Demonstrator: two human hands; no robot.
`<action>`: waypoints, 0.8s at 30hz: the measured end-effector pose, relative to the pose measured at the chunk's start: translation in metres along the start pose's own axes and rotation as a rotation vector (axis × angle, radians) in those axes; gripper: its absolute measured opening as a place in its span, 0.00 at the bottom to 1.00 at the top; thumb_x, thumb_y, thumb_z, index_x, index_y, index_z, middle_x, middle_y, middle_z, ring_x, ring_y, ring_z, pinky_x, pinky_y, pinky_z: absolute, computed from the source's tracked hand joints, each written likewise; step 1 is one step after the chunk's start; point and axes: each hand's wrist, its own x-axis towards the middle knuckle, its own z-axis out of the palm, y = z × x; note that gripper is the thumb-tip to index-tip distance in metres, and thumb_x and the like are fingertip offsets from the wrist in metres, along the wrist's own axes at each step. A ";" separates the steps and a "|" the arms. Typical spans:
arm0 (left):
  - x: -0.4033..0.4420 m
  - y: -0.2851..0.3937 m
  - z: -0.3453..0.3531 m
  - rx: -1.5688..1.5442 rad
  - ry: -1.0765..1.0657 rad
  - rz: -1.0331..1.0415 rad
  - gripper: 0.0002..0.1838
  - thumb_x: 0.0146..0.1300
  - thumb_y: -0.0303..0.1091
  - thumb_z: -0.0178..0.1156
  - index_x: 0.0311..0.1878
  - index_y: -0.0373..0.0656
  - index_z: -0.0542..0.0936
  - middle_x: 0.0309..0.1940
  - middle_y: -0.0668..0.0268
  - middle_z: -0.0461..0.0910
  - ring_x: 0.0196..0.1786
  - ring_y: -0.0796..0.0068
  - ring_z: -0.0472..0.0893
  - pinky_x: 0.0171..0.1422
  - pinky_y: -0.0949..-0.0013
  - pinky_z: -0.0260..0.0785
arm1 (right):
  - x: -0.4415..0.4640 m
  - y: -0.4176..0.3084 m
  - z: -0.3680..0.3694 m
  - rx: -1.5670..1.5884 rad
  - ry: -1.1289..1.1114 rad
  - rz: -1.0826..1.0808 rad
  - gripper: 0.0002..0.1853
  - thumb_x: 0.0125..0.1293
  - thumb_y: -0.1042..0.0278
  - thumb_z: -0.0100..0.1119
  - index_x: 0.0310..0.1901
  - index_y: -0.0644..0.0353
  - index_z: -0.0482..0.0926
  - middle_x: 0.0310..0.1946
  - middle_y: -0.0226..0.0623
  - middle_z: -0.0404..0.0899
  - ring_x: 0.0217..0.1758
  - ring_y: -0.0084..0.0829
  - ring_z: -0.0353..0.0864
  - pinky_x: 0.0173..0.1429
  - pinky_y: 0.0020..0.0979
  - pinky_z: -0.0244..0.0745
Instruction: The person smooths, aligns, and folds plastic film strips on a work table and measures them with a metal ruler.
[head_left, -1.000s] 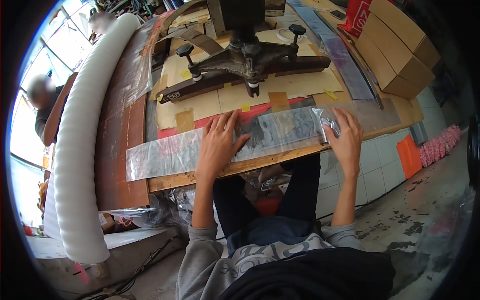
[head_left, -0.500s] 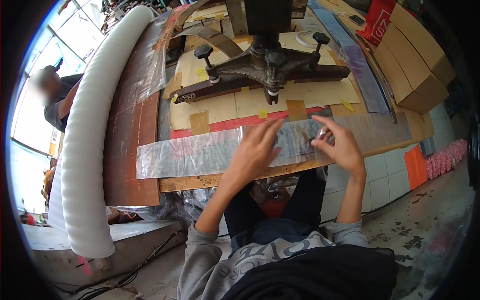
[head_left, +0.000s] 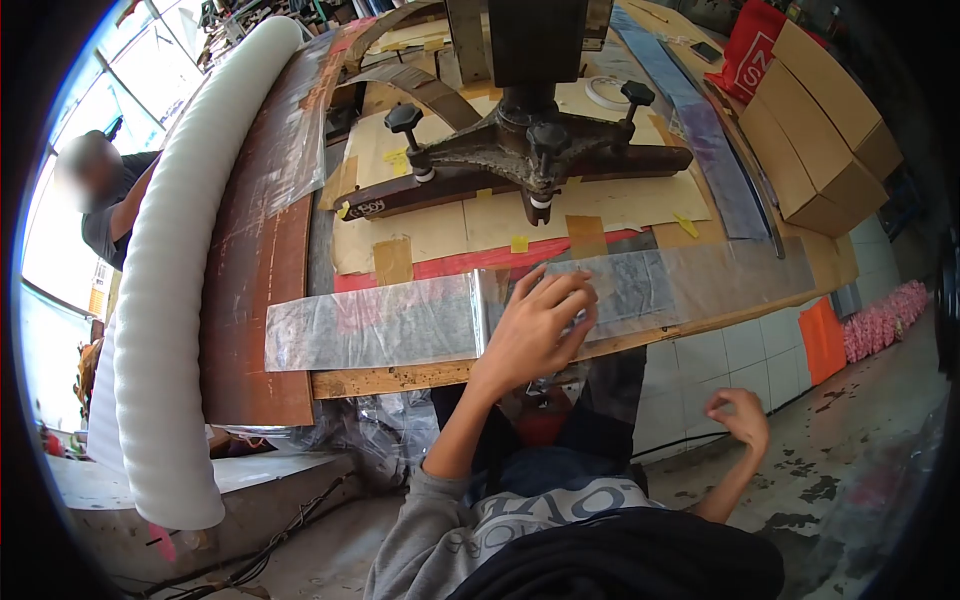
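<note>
A long clear plastic strip (head_left: 380, 325) lies along the table's front edge, with a bright crease or fold across it near my left hand. My left hand (head_left: 545, 325) is over the strip, fingers bent and drawn in toward the thumb. A small shiny bit shows at its fingertips; I cannot make out what it is. Off the table's edge, low on the right, my right hand (head_left: 742, 415) has its fingers curled in to the thumb. Anything it pinches is too small or too transparent to tell.
A heavy black metal press foot (head_left: 540, 150) with knobs stands over taped cardboard (head_left: 450, 225). A white foam roll (head_left: 165, 300) lines the left side, with a person (head_left: 105, 200) beyond it. Cardboard boxes (head_left: 815, 150) and a red bag (head_left: 752, 55) are at the right.
My right hand has moved from above the strip down and right, off the table edge. My left hand has shifted slightly right and down, its fingers more curled. The view has shifted slightly.
</note>
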 end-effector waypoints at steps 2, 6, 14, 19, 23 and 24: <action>-0.011 0.012 -0.007 0.005 -0.087 -0.018 0.06 0.56 0.30 0.60 0.36 0.44 0.74 0.46 0.64 0.75 0.65 0.67 0.70 0.73 0.47 0.51 | -0.012 0.012 -0.013 -0.134 0.241 0.090 0.05 0.48 0.79 0.65 0.26 0.58 0.80 0.40 0.37 0.82 0.49 0.42 0.78 0.53 0.37 0.70; -0.036 0.048 0.001 0.054 -0.152 0.067 0.07 0.55 0.32 0.61 0.34 0.43 0.74 0.37 0.63 0.78 0.54 0.65 0.77 0.71 0.50 0.57 | -0.002 -0.074 -0.041 -0.436 1.127 -0.072 0.07 0.47 0.83 0.62 0.26 0.58 0.78 0.56 0.37 0.73 0.60 0.46 0.69 0.60 0.43 0.64; -0.073 0.081 0.024 -0.346 -0.233 -0.219 0.18 0.58 0.42 0.66 0.43 0.41 0.71 0.22 0.66 0.77 0.30 0.59 0.80 0.40 0.62 0.75 | 0.095 -0.259 0.026 -0.254 0.887 -0.724 0.06 0.52 0.77 0.62 0.34 0.62 0.81 0.44 0.39 0.73 0.51 0.41 0.76 0.52 0.40 0.73; -0.070 0.065 0.036 -0.244 -0.049 -0.285 0.43 0.58 0.36 0.69 0.65 0.39 0.48 0.55 0.50 0.70 0.44 0.57 0.82 0.47 0.64 0.76 | 0.110 -0.275 0.053 -0.083 0.483 -0.847 0.14 0.57 0.79 0.58 0.47 0.64 0.77 0.46 0.45 0.71 0.48 0.45 0.78 0.50 0.39 0.77; -0.072 0.067 0.065 -0.660 0.091 -0.352 0.43 0.64 0.27 0.61 0.65 0.39 0.36 0.60 0.49 0.69 0.61 0.59 0.76 0.63 0.62 0.68 | 0.111 -0.260 0.043 0.318 0.133 -0.989 0.18 0.59 0.83 0.52 0.52 0.64 0.72 0.53 0.46 0.70 0.48 0.45 0.78 0.54 0.39 0.74; -0.069 0.068 0.068 -0.672 0.123 -0.358 0.43 0.64 0.26 0.61 0.65 0.39 0.36 0.60 0.48 0.68 0.62 0.59 0.75 0.64 0.62 0.67 | 0.113 -0.254 0.042 0.311 0.152 -1.018 0.17 0.60 0.84 0.50 0.52 0.64 0.71 0.53 0.46 0.71 0.49 0.44 0.79 0.55 0.37 0.74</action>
